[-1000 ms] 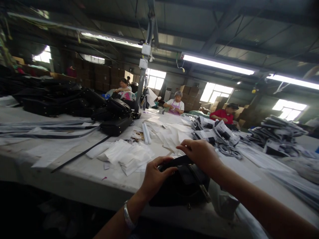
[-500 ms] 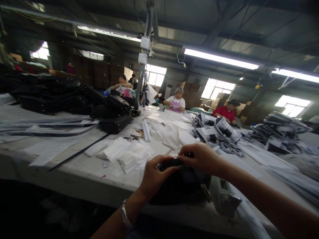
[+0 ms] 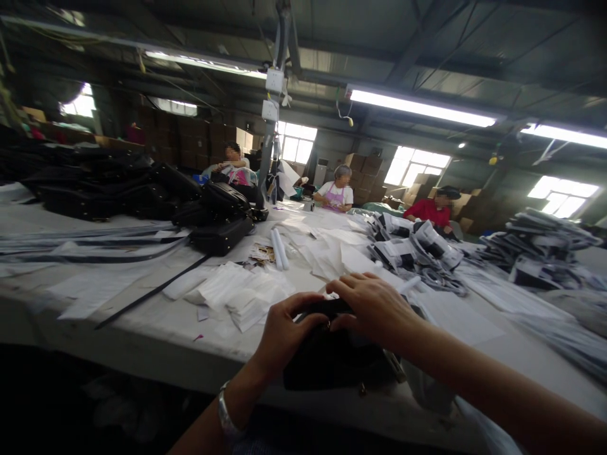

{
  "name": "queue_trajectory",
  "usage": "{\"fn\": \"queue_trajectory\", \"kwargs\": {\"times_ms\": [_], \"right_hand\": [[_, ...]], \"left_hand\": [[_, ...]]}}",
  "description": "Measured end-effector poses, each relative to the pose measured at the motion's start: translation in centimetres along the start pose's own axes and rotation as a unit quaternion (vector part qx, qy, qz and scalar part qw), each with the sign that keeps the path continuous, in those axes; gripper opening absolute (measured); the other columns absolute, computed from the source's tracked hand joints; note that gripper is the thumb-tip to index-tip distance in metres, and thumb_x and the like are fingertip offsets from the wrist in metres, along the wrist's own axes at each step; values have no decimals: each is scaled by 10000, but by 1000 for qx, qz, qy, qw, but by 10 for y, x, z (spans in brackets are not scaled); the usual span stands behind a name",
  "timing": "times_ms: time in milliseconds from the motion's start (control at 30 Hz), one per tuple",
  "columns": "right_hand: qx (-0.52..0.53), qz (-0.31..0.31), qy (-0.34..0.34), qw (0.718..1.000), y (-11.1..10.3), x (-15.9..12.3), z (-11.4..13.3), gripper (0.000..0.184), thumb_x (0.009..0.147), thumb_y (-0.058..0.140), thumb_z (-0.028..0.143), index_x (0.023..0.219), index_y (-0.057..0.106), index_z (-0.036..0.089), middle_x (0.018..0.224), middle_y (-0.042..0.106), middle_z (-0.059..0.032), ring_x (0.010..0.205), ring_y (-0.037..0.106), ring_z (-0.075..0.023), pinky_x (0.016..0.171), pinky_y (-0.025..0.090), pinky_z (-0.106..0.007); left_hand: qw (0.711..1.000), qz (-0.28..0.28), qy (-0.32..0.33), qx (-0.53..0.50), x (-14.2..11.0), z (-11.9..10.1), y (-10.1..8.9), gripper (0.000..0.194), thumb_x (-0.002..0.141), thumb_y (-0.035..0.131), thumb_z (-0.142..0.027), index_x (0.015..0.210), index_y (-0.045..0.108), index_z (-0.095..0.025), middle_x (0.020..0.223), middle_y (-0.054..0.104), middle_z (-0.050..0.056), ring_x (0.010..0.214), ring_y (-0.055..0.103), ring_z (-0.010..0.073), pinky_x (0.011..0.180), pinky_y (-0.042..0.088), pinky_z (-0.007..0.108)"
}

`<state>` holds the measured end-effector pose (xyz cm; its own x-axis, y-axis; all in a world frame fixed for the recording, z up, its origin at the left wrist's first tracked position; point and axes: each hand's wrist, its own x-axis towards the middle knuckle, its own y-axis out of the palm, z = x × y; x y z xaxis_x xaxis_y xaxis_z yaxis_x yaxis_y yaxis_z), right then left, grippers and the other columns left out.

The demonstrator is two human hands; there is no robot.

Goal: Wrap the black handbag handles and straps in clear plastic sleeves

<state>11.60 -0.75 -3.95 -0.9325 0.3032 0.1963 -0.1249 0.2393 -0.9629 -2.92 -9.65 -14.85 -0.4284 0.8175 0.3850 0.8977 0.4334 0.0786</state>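
Note:
A black bag (image 3: 336,363) stands at the near edge of the white table, right in front of me. My left hand (image 3: 283,325) grips its upper left edge, thumb on the near side and fingers over the top. My right hand (image 3: 374,306) pinches the top edge beside it, thumb close to my left thumb. A small metal piece shows between the two thumbs. The far side of the bag is hidden. To the right of the bag, partly behind my right forearm, is a grey object (image 3: 429,385) whose kind I cannot make out.
White paper sheets (image 3: 237,291) lie beyond my hands. Black bags (image 3: 222,234) are heaped at the left, near a black strap (image 3: 152,291). Wrapped black-and-white items (image 3: 403,243) are piled at the right. Several people work across the table; a post (image 3: 268,139) rises there.
My right hand has turned and spread over the bag's top, its thumb now down near my left thumb. The metal-ended strap at the bag's right is now mostly covered by my right arm.

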Motion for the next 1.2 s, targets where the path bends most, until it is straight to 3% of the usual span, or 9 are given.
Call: {"fn": "queue_trajectory", "kwargs": {"times_ms": [167, 367, 500, 633, 733, 867, 967, 1067, 1200], "right_hand": [[23, -1, -45, 999, 3, 2, -1, 296, 783, 809, 335, 1059, 729, 262, 1071, 738, -25, 1005, 665, -248, 997, 392, -417], [42, 5, -53, 998, -1, 6, -4, 160, 771, 821, 315, 907, 761, 257, 934, 774, -1, 958, 689, -218, 1112, 281, -456], [32, 10, -41, 999, -5, 7, -13, 159, 776, 816, 333, 907, 769, 257, 925, 778, -14, 959, 692, -228, 1120, 269, -490], [32, 26, -23, 999, -3, 8, -17, 204, 746, 839, 334, 923, 773, 255, 923, 778, -23, 948, 700, -234, 1123, 285, -495], [56, 44, -30, 997, 0, 14, -13, 223, 749, 833, 291, 960, 768, 265, 959, 780, -27, 960, 705, -242, 1124, 300, -497], [103, 16, -45, 994, 5, 22, -13, 201, 786, 781, 225, 975, 750, 284, 953, 773, -4, 914, 710, -221, 1114, 333, -483], [129, -31, -43, 990, 12, 15, -16, 304, 806, 739, 185, 1092, 717, 285, 1083, 753, -23, 1022, 680, -234, 1050, 427, -438], [130, -146, 7, 981, 22, -8, -10, 393, 852, 683, 189, 1236, 638, 258, 1267, 673, -69, 1163, 614, -257, 994, 488, -402], [163, -249, 102, 949, 43, -44, 20, 167, 966, 539, 293, 1039, 670, 219, 1017, 726, -82, 951, 689, -233, 867, 541, -352]], "left_hand": [[997, -21, -53, -59, -5, -3, -2, 274, 728, 799, -218, 999, 760, -206, 1049, 769, 49, 927, 713, 214, 833, 552, 288], [967, -59, -159, -189, -3, 4, -10, 363, 622, 891, -285, 931, 742, -164, 840, 753, 33, 808, 691, 158, 772, 540, 247], [966, -118, -182, -140, -17, 19, -52, 483, 556, 924, -313, 981, 745, -170, 849, 738, 27, 888, 683, 175, 855, 527, 262], [950, -194, -237, -55, -55, 40, -109, 568, 532, 925, -384, 1028, 739, -180, 919, 749, 46, 992, 682, 220, 872, 530, 264], [938, -214, -270, -26, -83, 53, -130, 591, 540, 914, -417, 1048, 730, -178, 928, 764, 54, 1005, 697, 250, 874, 546, 297], [955, -161, -244, 43, -89, 58, -118, 501, 626, 836, -490, 1002, 752, -169, 950, 781, 87, 999, 710, 306, 923, 542, 389], [972, -115, -151, 140, -69, 51, -94, 399, 728, 746, -509, 996, 773, -215, 1091, 765, 92, 1090, 676, 330, 996, 497, 442], [981, -63, -45, 177, -45, 38, -67, 295, 845, 657, -428, 1067, 759, -262, 1192, 734, 60, 1190, 625, 286, 1066, 438, 415], [994, 6, -30, 102, -27, 28, -41, 286, 829, 700, -364, 1068, 750, -215, 1098, 758, 76, 1015, 696, 253, 927, 523, 351]]}}
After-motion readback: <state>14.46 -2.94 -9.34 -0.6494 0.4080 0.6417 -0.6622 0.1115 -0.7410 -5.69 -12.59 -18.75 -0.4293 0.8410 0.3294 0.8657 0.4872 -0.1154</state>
